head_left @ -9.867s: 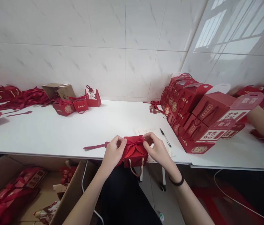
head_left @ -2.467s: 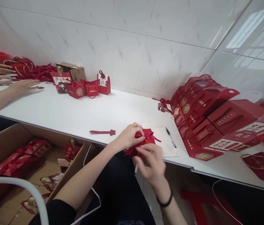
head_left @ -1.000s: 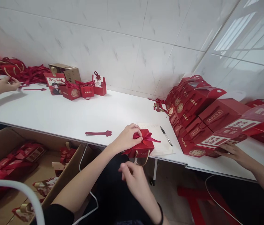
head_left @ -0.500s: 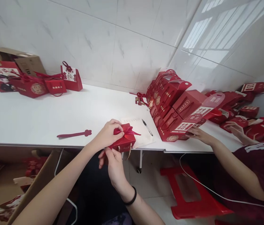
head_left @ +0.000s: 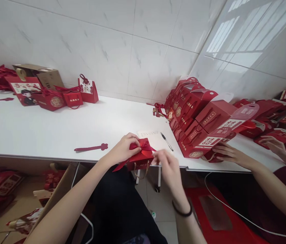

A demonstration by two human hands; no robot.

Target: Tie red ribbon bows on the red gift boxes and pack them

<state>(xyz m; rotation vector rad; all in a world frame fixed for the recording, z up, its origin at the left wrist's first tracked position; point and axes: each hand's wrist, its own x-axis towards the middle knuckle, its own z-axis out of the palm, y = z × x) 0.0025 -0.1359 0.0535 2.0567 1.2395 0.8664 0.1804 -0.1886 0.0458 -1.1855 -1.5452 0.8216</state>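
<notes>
A small red gift box (head_left: 143,161) with twisted gold cord handles sits at the table's front edge. A red satin ribbon (head_left: 146,146) is tied in a bow on top of it. My left hand (head_left: 127,147) is closed, pinching the ribbon at the bow's left side. One ribbon tail hangs down at the left, below that hand. My right hand (head_left: 169,167), with a black band on its wrist, is beside the box's right side, close to the right tail. Its fingers are bent and blurred, and whether they touch the ribbon cannot be made out.
A sheet of paper (head_left: 151,135) and a pen (head_left: 167,141) lie behind the box. A red flower-ended strap (head_left: 91,148) lies to the left. Stacked red gift boxes (head_left: 196,122) stand at the right, with a co-worker's hand (head_left: 230,154) against them. More boxes (head_left: 52,100) line the wall.
My right hand has moved from the box's front left to its right side, leaving the left ribbon tail hanging. My left hand keeps its pinch on the bow. The view has shifted a little.
</notes>
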